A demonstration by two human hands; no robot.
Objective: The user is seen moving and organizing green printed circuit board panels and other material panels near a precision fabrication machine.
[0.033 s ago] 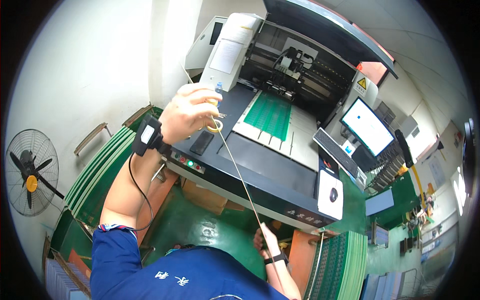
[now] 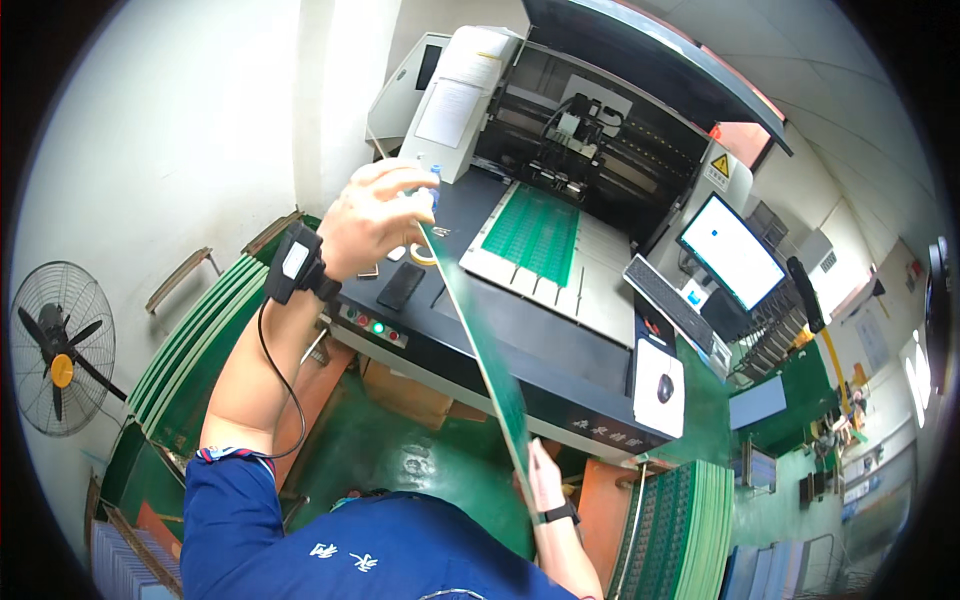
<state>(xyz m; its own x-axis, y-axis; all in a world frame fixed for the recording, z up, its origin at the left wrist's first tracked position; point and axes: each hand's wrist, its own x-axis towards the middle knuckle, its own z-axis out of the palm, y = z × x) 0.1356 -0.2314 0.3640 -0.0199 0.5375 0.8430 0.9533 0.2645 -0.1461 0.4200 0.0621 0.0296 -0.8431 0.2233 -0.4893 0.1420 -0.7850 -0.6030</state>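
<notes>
While it is turned nearly edge-on, a green board (image 2: 492, 372) is slanted, long axis running from upper left to lower right, before a dark machine (image 2: 570, 340). Green panels (image 2: 705, 530) are lined up in a railed rack (image 2: 631, 530) at right. The board is gripped by the left hand (image 2: 372, 217) above, the right hand (image 2: 545, 475) below.

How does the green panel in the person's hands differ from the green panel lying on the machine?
The held panel shows almost edge-on, as a thin strip; the machine's panel shows its broad face. The held panel is tilted between left hand and right hand; the machine's panel lies flat. Both are green.
</notes>
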